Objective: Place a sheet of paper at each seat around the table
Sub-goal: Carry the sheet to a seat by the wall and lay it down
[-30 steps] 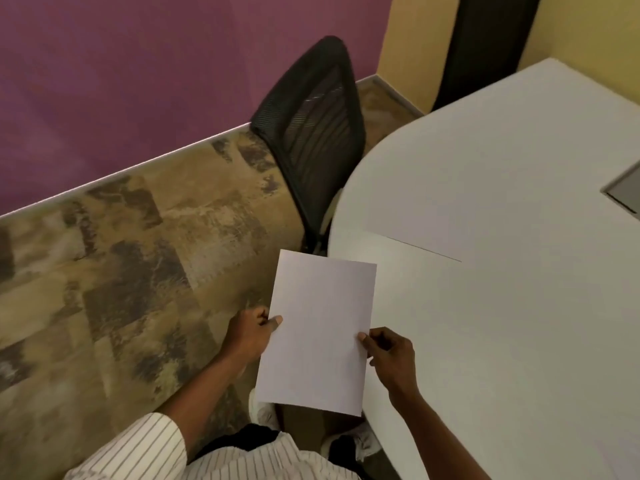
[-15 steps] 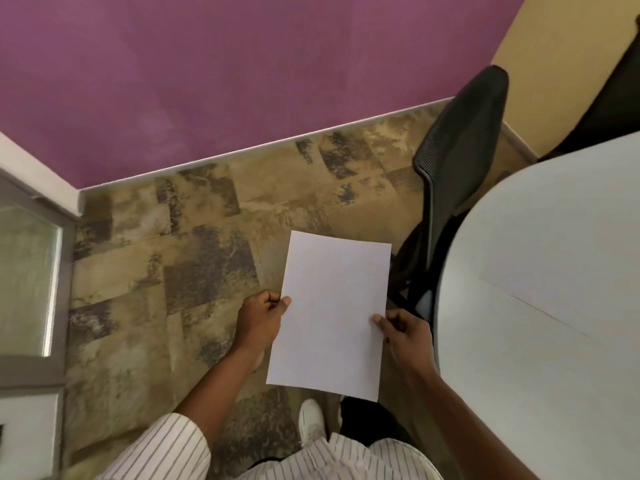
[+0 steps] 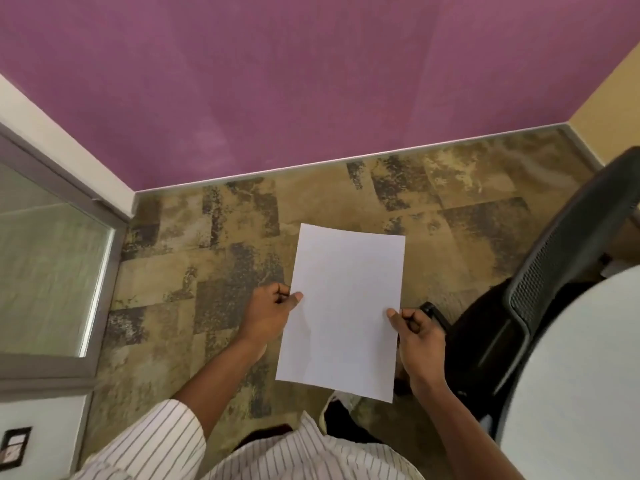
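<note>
A blank white sheet of paper (image 3: 344, 311) is held flat over the carpet in front of me. My left hand (image 3: 268, 311) pinches its left edge and my right hand (image 3: 417, 332) pinches its right edge. The white table (image 3: 581, 375) shows only as a rounded end at the lower right, apart from the sheet. A black mesh office chair (image 3: 554, 282) stands at that table end, just right of my right hand.
A purple wall (image 3: 294, 81) runs across the back, a yellow wall (image 3: 616, 95) at the far right. A glass panel in a grey frame (image 3: 52, 271) stands at the left. Patterned brown carpet (image 3: 207, 271) covers the floor between them.
My view has swung left, away from the table: table and chair slid to the right edge, and the glass panel came into view. Both hands keep the sheet, now over carpet.
</note>
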A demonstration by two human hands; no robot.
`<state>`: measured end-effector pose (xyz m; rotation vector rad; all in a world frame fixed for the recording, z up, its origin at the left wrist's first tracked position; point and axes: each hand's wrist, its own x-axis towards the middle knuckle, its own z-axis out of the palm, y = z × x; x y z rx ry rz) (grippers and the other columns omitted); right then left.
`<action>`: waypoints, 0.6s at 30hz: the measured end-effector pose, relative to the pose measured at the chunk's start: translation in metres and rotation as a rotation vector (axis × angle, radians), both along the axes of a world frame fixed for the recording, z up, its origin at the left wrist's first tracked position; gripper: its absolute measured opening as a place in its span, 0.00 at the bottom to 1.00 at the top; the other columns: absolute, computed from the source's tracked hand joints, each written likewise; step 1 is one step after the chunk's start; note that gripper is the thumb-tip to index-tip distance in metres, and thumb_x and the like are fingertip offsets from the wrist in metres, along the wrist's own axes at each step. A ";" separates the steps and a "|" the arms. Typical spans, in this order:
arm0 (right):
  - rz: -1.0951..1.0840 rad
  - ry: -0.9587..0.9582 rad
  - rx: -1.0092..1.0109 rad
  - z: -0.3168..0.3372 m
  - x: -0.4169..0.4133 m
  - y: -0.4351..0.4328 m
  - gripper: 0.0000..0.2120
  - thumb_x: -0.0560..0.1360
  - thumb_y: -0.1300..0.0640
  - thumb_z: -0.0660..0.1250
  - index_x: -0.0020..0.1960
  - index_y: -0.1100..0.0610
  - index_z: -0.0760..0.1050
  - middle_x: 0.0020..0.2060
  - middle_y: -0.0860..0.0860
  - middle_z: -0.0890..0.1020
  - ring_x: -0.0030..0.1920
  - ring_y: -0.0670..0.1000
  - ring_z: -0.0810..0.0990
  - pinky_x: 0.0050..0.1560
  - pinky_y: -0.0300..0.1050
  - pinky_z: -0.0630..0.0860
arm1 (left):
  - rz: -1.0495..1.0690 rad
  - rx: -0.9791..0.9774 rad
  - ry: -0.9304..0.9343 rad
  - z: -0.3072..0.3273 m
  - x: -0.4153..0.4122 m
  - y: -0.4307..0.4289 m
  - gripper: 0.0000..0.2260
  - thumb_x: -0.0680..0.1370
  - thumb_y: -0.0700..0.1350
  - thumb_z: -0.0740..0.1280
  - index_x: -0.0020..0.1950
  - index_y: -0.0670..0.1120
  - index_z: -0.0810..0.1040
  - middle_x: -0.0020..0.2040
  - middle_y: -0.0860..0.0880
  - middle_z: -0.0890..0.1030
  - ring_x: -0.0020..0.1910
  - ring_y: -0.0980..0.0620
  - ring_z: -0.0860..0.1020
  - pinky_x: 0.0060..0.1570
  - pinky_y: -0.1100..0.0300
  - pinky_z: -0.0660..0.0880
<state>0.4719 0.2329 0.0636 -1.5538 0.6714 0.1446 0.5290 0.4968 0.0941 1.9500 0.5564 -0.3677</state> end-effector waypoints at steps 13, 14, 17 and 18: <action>-0.381 -0.021 -0.096 0.003 0.138 -0.023 0.09 0.82 0.51 0.72 0.47 0.55 0.82 0.41 0.50 0.87 0.41 0.52 0.84 0.43 0.50 0.80 | -0.193 0.054 -0.004 0.005 0.203 -0.074 0.08 0.80 0.50 0.76 0.45 0.47 0.85 0.43 0.49 0.88 0.46 0.44 0.87 0.50 0.42 0.84; -0.409 -0.007 -0.097 0.001 0.144 -0.024 0.09 0.82 0.50 0.73 0.46 0.54 0.82 0.41 0.49 0.87 0.43 0.53 0.85 0.45 0.52 0.83 | -0.228 0.062 0.003 0.004 0.217 -0.080 0.08 0.80 0.50 0.76 0.45 0.47 0.85 0.44 0.49 0.88 0.46 0.45 0.87 0.51 0.43 0.84; -0.543 0.027 -0.104 -0.007 0.168 -0.036 0.08 0.82 0.50 0.73 0.46 0.53 0.83 0.42 0.49 0.88 0.46 0.56 0.87 0.50 0.58 0.86 | -0.368 0.070 -0.003 -0.006 0.272 -0.107 0.08 0.79 0.50 0.77 0.46 0.47 0.85 0.44 0.48 0.88 0.48 0.44 0.87 0.50 0.47 0.84; -0.592 0.049 -0.099 -0.009 0.177 -0.040 0.08 0.82 0.51 0.73 0.46 0.53 0.83 0.42 0.50 0.88 0.47 0.58 0.87 0.52 0.60 0.86 | -0.418 0.069 -0.005 -0.008 0.292 -0.118 0.08 0.79 0.51 0.77 0.46 0.47 0.85 0.44 0.48 0.88 0.48 0.44 0.87 0.49 0.48 0.83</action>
